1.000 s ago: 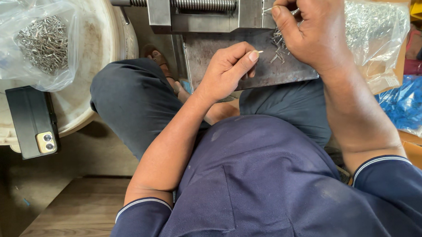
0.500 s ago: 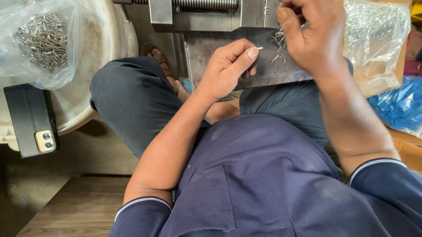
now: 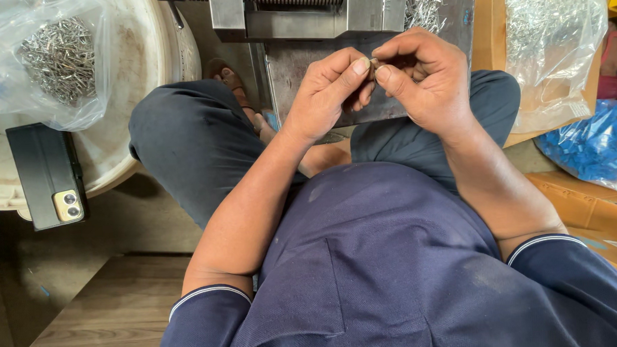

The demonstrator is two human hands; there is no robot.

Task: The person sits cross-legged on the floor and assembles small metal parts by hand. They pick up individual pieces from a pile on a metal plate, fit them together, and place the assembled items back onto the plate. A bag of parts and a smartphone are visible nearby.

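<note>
My left hand (image 3: 329, 90) and my right hand (image 3: 425, 77) meet in front of me, fingertips touching, pinching a tiny part between them that the fingers mostly hide. They hover over a grey metal plate (image 3: 288, 75) below a bench vise (image 3: 303, 9). A heap of small silvery metal pins (image 3: 425, 4) lies on the plate just beyond my right hand. I sit cross-legged in dark trousers and a navy shirt.
A clear bag of metal pieces (image 3: 55, 56) rests on a white basin (image 3: 124, 84) at the left, with a black phone (image 3: 49, 176) beside it. At the right are another clear bag of pins (image 3: 557, 48), a cardboard box (image 3: 491, 30) and a blue plastic bag (image 3: 591, 146).
My right hand came down from the pin heap toward me and met my left hand, which rose slightly. Both now pinch together at the fingertips.
</note>
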